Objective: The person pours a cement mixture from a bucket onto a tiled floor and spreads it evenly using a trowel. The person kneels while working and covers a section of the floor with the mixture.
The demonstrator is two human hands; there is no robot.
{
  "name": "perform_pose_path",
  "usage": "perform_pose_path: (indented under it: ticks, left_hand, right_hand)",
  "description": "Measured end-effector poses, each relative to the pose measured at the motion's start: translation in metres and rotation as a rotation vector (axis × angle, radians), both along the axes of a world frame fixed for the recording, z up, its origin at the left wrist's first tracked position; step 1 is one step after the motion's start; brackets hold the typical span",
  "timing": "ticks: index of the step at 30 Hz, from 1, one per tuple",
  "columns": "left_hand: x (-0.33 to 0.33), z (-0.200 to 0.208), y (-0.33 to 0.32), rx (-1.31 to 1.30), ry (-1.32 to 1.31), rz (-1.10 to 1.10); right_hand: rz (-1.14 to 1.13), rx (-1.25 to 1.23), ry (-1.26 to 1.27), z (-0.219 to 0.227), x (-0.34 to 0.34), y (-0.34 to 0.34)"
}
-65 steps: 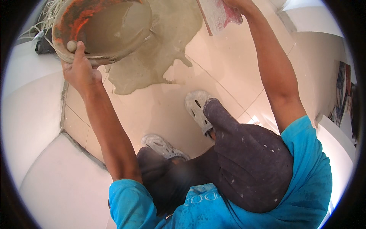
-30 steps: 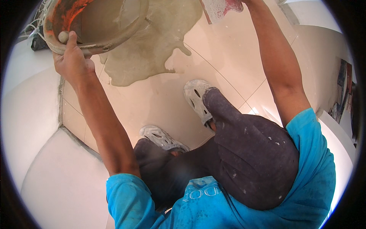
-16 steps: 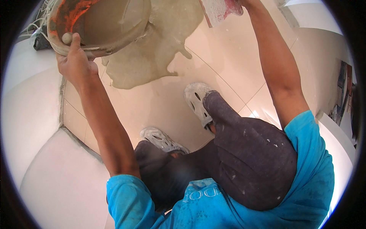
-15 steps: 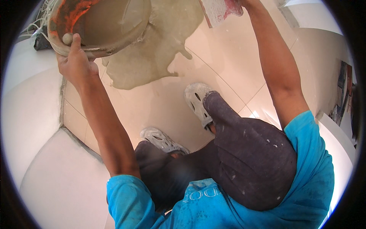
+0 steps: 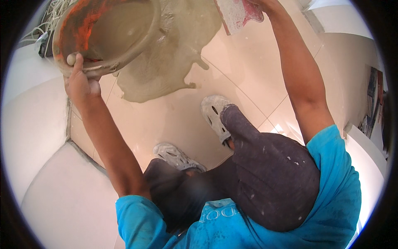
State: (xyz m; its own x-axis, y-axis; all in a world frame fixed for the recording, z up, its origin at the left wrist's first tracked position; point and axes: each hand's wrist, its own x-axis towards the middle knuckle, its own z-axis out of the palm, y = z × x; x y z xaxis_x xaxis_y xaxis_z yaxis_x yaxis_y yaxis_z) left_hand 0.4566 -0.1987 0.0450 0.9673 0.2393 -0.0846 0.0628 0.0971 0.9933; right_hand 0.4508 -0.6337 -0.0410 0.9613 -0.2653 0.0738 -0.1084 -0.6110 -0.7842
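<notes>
My left hand (image 5: 84,86) grips the near-left rim of an orange bucket (image 5: 117,65) caked with grey-brown residue, the thumb up beside a round grey knob (image 5: 71,59) at the rim. Inside the bucket, a wet grey-brown coating shows, and its mouth leans toward me. A wide grey-brown slurry puddle (image 5: 159,79) spreads on the tiles under and right of it. At the top edge, my right hand (image 5: 268,5) is closed on a flat, pinkish-red tool (image 5: 234,17) crusted with white; it looks like a scraper. The picture's edge cuts off part of that hand and tool.
Beige floor tiles (image 5: 244,85) surround the puddle. My clog-covered feet (image 5: 213,112) stand just nearer than it. A white wall (image 5: 37,112) runs along the left. Pale cables (image 5: 52,16) lie at the far left, and dark stacked strips (image 5: 373,97) are at the right.
The bucket and my left hand have come slightly nearer, and more of the bucket's mouth shows. My right hand with the tool sits slightly lower in the picture.
</notes>
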Motion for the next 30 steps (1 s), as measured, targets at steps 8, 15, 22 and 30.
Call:
perform_pose_path:
  ticks: [8, 15, 22, 30]
  left_hand:
    - [-0.021, 0.006, 0.049, -0.117, 0.202, 0.088]
    - [-0.047, 0.006, 0.104, -0.260, 0.215, 0.294]
    - [-0.071, -0.016, 0.184, -0.295, 0.227, 0.553]
    - [-0.097, -0.055, 0.233, -0.290, 0.263, 0.781]
  right_hand:
    - [-0.158, -0.121, 0.093, 0.038, 0.002, 0.039]
    - [-0.155, -0.557, 0.133, 0.023, 0.048, 0.003]
    - [-0.238, -0.657, 0.280, -0.018, 0.125, 0.018]
    - [-0.137, -0.791, 0.287, -0.078, 0.186, 0.037]
